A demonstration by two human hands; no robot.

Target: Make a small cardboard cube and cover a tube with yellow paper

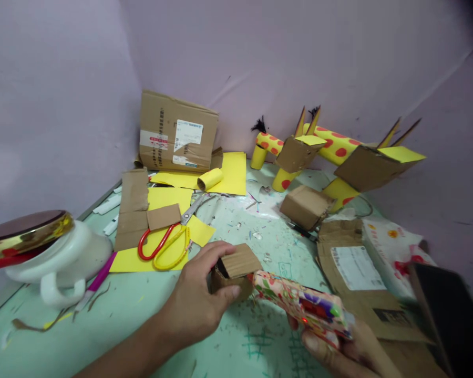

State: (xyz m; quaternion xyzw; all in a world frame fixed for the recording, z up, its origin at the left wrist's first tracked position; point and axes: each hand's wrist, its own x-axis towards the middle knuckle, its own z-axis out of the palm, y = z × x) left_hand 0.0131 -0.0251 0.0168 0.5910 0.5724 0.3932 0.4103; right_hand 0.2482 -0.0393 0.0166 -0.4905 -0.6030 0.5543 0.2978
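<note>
A small brown cardboard box (241, 262) is held between the thumb and fingers of my left hand (199, 296), above the green tabletop; one side shows a dark gap. My right hand (335, 346) is wrapped round a flower-patterned glue gun (299, 302), with a small red light lit on its side. The gun's tip meets the right edge of the box. Behind my left hand lie scissors (166, 247) with one red and one yellow handle, on yellow paper (122, 261).
Two yellow, red-spotted cardboard animals (286, 184) (341, 152) stand at the back right, near a small box (305, 206). A larger carton (177, 131) leans on the wall. A white cup (82, 249) is left; flattened cardboard (341, 231) and a dark device (449, 315) are right.
</note>
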